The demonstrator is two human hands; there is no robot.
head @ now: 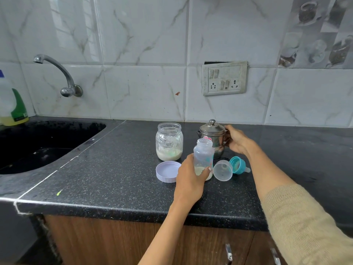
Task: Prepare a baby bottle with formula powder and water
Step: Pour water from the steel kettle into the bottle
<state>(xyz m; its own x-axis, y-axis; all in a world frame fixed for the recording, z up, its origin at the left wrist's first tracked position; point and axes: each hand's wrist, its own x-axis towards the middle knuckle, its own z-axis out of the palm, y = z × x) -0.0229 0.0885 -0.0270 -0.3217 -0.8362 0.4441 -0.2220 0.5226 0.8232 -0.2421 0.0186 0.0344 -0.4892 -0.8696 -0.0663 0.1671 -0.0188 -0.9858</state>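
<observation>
Powder's in: the baby bottle [203, 157] stands open near the middle of the counter [114, 180], pale formula at its bottom, the left hand [189, 178] wrapped around its lower half. The right hand [236, 142] curls round the steel kettle [213, 138] handle toward the back edge, lid on. Water looks next. Formula jar [169, 141] sits open, its lid [168, 171] beside; teal nipple ring [237, 165] and clear cap [223, 170] wait unfitted.

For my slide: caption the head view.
Left hand grips powder-filled baby bottle; right hand holds steel kettle.
</observation>
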